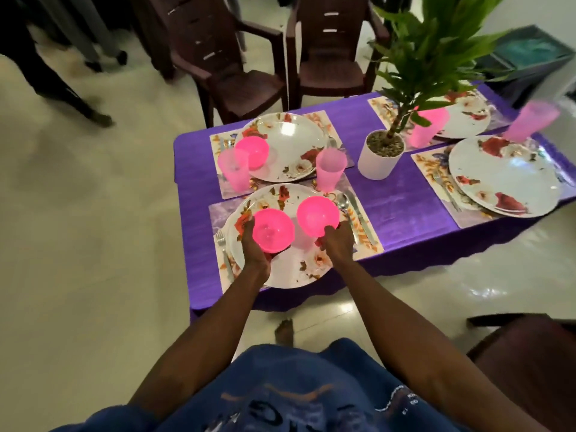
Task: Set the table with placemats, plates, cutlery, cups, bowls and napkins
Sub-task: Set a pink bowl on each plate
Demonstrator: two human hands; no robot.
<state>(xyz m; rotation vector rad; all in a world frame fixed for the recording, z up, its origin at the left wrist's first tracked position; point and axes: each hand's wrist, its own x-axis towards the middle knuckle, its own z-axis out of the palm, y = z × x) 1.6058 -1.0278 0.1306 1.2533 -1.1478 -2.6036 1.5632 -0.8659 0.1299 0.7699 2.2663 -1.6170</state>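
over the near floral plate (293, 269) | left hand (255, 251) grips glossy pink bowl (273, 230); right hand (336, 241) grips its twin (318, 215)

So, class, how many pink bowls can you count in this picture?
3. One sits on the far-left plate at; the left hand holds one and the right hand holds another, both over the near plate. The plant may hide more.

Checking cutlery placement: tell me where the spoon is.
Head view: the spoon lies on the near placemat, right of the near plate, just beyond the right hand.
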